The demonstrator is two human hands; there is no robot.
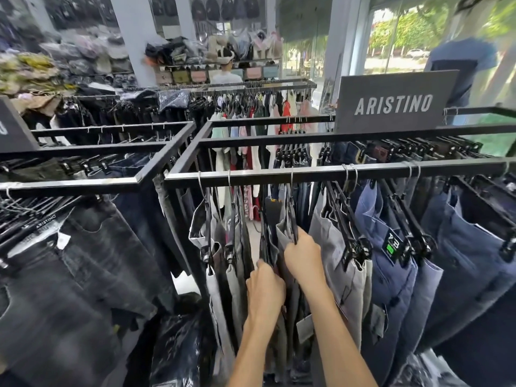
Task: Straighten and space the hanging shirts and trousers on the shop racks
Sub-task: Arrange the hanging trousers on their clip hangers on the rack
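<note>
Near rack point(335, 174): black rail, trousers hung on clip hangers. Blue trousers point(391, 275) bunched at right, light grey trousers point(337, 261) next to them, a looser grey group at the left end. Left rack point(83, 185) carries black jeans point(83, 261). Sign point(393, 103) stands on the far rail.

Both hands work the middle of the near rack. Right hand point(303, 258): grip closed on the near end of a black hanger point(291, 216). Left hand point(265, 283): grip closed on dark trousers point(266, 241) just beside it.

Risks, as I judge them:
- tugging fabric could pop a clip and drop the trousers
- sliding the hanger right could jam it into the bunched ones
- hooks could tangle on the rail

Containers: plastic bag point(178, 347) low at near left holds dark clothes, type unclear.
</note>
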